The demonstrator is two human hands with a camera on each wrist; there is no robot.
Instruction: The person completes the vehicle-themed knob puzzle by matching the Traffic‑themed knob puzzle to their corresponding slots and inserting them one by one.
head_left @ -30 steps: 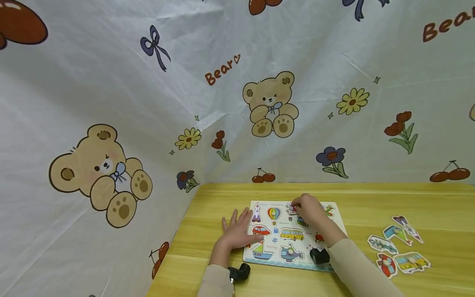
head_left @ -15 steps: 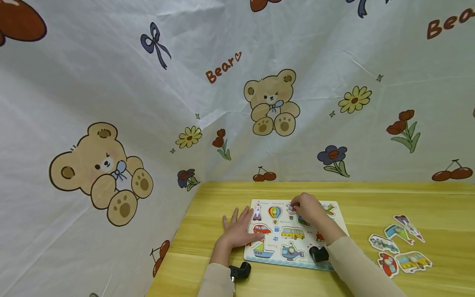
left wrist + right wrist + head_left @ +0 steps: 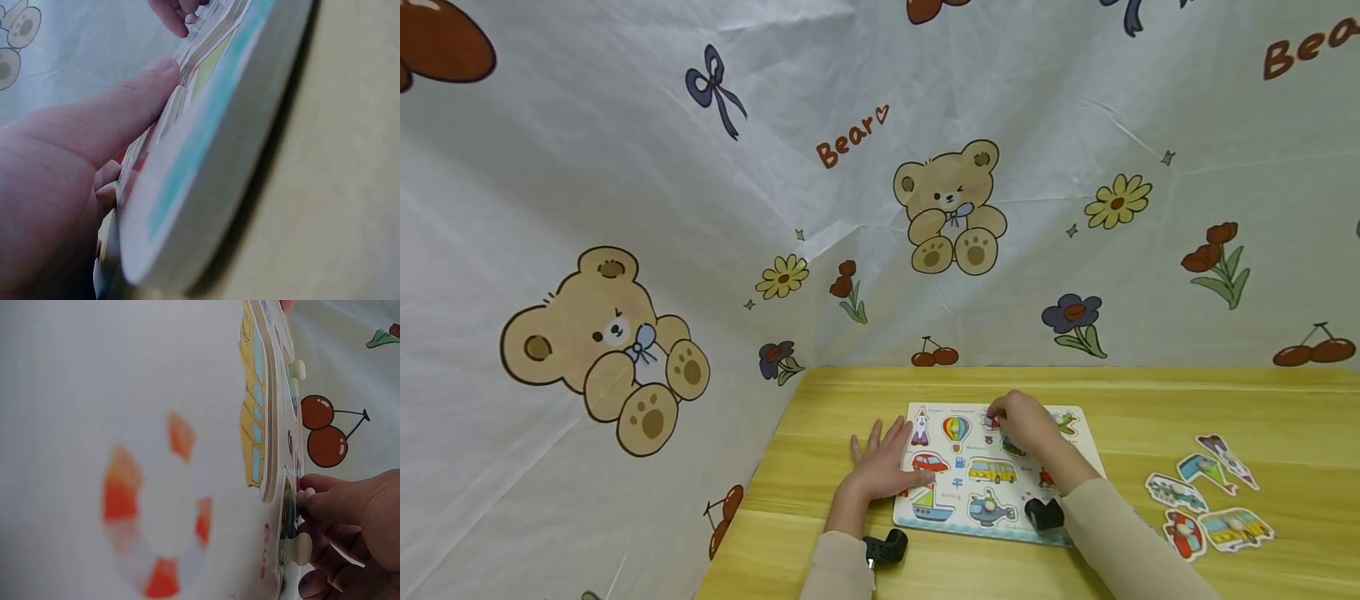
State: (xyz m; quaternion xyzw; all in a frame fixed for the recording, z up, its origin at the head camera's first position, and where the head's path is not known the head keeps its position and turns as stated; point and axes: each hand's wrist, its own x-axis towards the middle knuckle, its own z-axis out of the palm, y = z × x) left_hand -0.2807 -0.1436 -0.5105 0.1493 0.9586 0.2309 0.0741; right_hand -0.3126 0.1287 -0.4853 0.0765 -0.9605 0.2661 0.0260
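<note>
A white puzzle board [image 3: 962,508] printed with vehicles lies flat on the table. My left hand [image 3: 880,471] rests at its left side with fingers spread and the thumb [image 3: 134,103] lying over the board's face. At the upper part of the board, my right hand [image 3: 1026,425] pinches the small white knob [image 3: 306,497] of a puzzle piece [image 3: 990,422] between thumb and forefinger. That piece is mostly covered by my fingers; some pink or red shows. Close beside it sits a green-toned piece [image 3: 1012,447] with its own knob [image 3: 303,549]. A hot-air balloon piece [image 3: 956,432] sits to the left.
Several loose puzzle pieces lie right of the board on the wooden table [image 3: 1150,417]: a rocket [image 3: 1227,461], a sailboat [image 3: 1206,472], a grey-green vehicle [image 3: 1176,492], a red piece [image 3: 1184,535] and a yellow bus [image 3: 1236,529]. A bear-printed cloth [image 3: 850,333] hangs behind and left.
My right hand stays at the same place on the board, its fingers and the pinched piece shifting only slightly. The left hand has not moved. The head view has shifted a little.
</note>
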